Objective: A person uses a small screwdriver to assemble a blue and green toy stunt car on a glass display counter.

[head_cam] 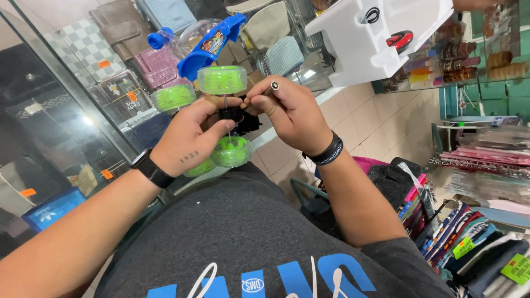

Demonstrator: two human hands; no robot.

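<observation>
Left grip: left hand (190, 140) wraps the black truck (238, 117) of a blue skateboard (211, 46), fingers closed on it, thumb on top; likely bracing it so it can't twist.
Right grip: right hand (291, 113) pinches a thin metal tool (271, 87), fingers closed on its shaft, round tip poking up past the thumb; working end hidden at the truck, can't tell what it engages.
Board position: held up in the air at chest height, deck tilted away toward the glass showcase (72, 110), underside toward the camera so the hardware is reachable.
Wheels: four translucent green wheels (222, 80), two above the hands, two below; a thin axle pin shows between them.
Left pose: wrist bent inward, palm down, black watch (152, 168) on the wrist, forearm coming up from lower left.
Right pose: knuckles up, wrist cocked left, black bracelet (329, 152), forearm from lower right.
Hands relation: touching, thumbs meeting over the truck.
Around: white shelf (375, 38) above right, folded clothes (469, 237) stacked lower right, tiled floor (375, 121) below.
</observation>
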